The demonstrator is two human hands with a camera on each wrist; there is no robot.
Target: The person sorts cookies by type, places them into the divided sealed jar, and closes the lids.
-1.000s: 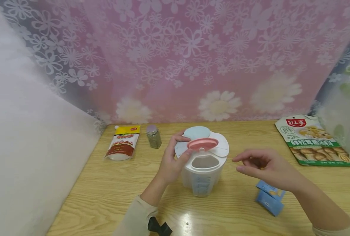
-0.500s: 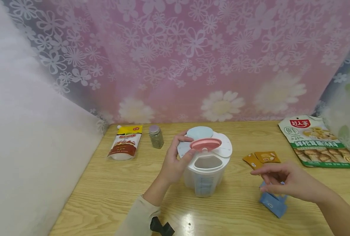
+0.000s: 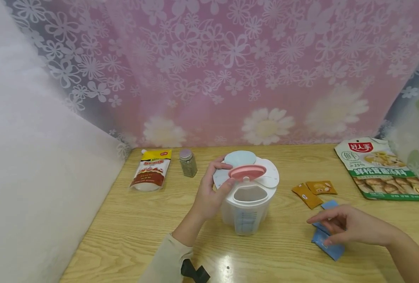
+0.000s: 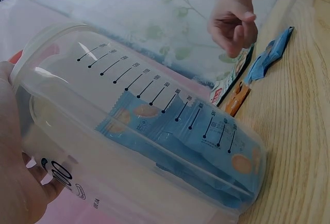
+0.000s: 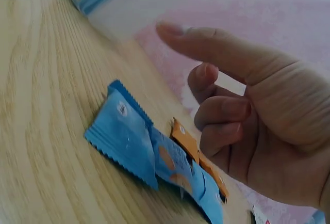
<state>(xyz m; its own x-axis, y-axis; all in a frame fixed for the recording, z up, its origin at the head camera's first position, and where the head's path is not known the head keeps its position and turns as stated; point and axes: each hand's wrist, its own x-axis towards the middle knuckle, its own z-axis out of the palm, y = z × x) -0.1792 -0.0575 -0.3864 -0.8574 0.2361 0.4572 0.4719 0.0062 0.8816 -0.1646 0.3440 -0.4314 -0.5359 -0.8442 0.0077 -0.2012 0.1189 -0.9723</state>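
A translucent divided storage container [image 3: 246,220] with a white lid stands upright on the table. Its pink flap [image 3: 247,171] is raised over an opening, and a pale blue flap [image 3: 240,158] sits behind. My left hand [image 3: 209,196] grips the container's left side near the lid, thumb by the pink flap. Through the wall in the left wrist view, several blue sachets [image 4: 206,146] lie inside one compartment. My right hand [image 3: 354,228] hovers over loose blue sachets [image 5: 124,133], fingers loosely bent, holding nothing. It partly hides those sachets in the head view.
Orange sachets [image 3: 307,195] lie just behind the blue ones. A large green and white mushroom bag [image 3: 379,169] lies at the back right. At the back left are a spouted pouch [image 3: 152,171] and a small spice jar [image 3: 188,163]. A floral curtain [image 3: 213,78] hangs behind the table [image 3: 131,232].
My right hand has moved right and down, away from the container to above the blue sachets, uncovering the orange ones. The left hand keeps its grip on the container.
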